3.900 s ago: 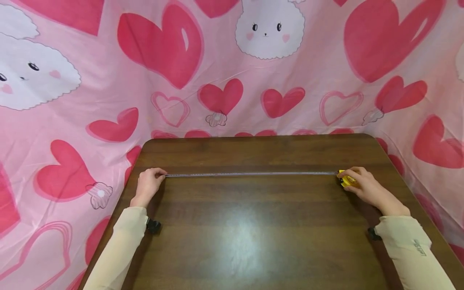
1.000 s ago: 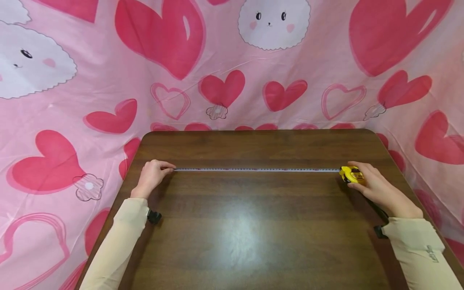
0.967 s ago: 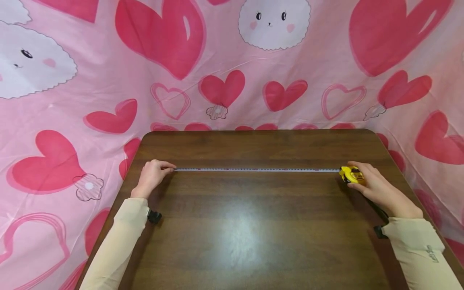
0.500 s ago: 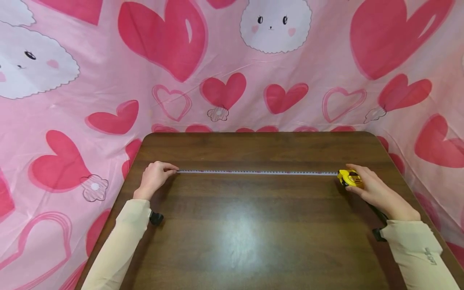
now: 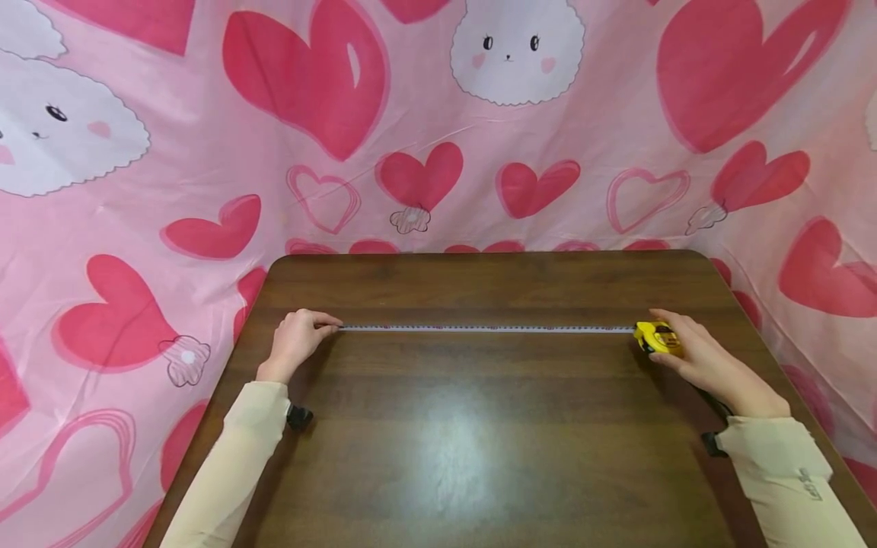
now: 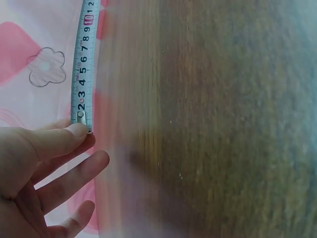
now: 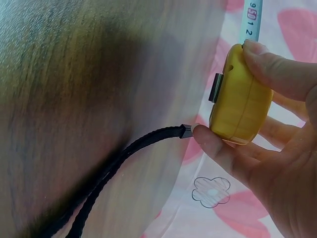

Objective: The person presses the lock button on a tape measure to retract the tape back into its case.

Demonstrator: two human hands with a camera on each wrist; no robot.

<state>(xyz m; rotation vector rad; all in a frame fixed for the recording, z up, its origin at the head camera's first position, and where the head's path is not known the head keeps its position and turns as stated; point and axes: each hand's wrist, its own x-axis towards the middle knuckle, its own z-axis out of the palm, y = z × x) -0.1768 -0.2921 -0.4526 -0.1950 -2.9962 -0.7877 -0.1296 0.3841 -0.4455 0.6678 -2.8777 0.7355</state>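
Observation:
A yellow tape measure [image 5: 658, 339] sits in my right hand [image 5: 715, 369], with thumb and fingers around its case. From it a white blade [image 5: 489, 329] stretches straight across to my left hand [image 5: 293, 346], which pinches the tip. In the left wrist view, thumb and index finger close on the metal end hook [image 6: 81, 118], and the other fingers spread loosely. Up close in the right wrist view, the thumb lies by the mouth of the yellow case [image 7: 241, 99], where the blade comes out. A black braided strap [image 7: 148, 142] hangs from the case's lower end.
Both hands are over the far half of a brown wooden table [image 5: 452, 449] with rounded back corners. A pink cloth [image 5: 473, 144] with hearts hangs behind it and along both sides. Each wrist carries a small black camera [image 5: 299, 417].
The hands have drawn slightly closer together, the left one moving right and the right one a little left. The stretch of blade between them is shorter, and the case has turned slightly.

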